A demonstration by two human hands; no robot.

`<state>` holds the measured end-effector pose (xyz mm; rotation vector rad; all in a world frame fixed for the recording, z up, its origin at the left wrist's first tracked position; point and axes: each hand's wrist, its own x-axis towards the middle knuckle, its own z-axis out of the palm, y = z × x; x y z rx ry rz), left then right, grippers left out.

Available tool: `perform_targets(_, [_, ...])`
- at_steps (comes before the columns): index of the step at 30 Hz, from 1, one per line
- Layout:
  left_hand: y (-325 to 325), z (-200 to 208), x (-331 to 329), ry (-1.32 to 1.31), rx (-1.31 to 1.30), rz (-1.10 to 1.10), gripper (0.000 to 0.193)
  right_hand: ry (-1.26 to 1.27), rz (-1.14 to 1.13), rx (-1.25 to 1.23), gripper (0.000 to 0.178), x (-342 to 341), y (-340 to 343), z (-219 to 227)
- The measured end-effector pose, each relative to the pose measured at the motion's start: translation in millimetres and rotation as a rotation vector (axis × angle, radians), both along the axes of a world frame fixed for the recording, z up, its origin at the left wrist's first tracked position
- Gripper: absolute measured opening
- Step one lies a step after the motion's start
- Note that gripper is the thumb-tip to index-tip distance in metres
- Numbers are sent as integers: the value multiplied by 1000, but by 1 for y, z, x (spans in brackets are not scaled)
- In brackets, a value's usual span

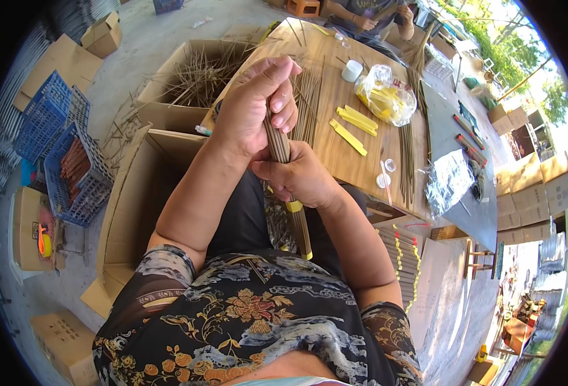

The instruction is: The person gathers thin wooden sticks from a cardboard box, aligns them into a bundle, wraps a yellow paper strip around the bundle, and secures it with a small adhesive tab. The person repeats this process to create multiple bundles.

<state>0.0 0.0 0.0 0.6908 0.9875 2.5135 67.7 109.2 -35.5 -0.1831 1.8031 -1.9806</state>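
**A bundle of thin sticks, held in both hands**

I see a bundle of sticks [288,186] held over the lap, just in front of the wooden table [335,154]. The bundle stands nearly upright and leans a little. A yellow band [294,206] goes around it low down, and the bottom end has a yellow tip.

The left hand [253,106] is wrapped around the top of the bundle, fingers curled tight on it. The right hand [302,177] holds the middle, just above the yellow band, fingers closed around it too.

I think the bundle is light. Each stick looks thin and stiff, so one alone could snap if it is bent. Together they are stronger, but loose sticks could slide out of the pack. The best place to hold looks like the middle, near the band, where the sticks are packed close.

On the table, past the bundle, lie more loose sticks [309,96], flat yellow strips [356,122] and a clear bag [387,96] with yellow things in it. Left of the table stands an open cardboard box [168,116] with sticks inside.
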Motion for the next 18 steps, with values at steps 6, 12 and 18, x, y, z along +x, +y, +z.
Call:
perform_targets(6, [10, 11, 10, -84, -149, 331, 24, 380, -334, 206, 8, -4, -12, -18])
perform_targets(12, [0, 5, 5, -72, -32, 106, 25, 123, -86, 141, 9, 2, -6, 8])
perform_targets(18, [3, 7, 10, -34, -91, 60, 30, 177, -142, 138, 14, 4, -8, 8])
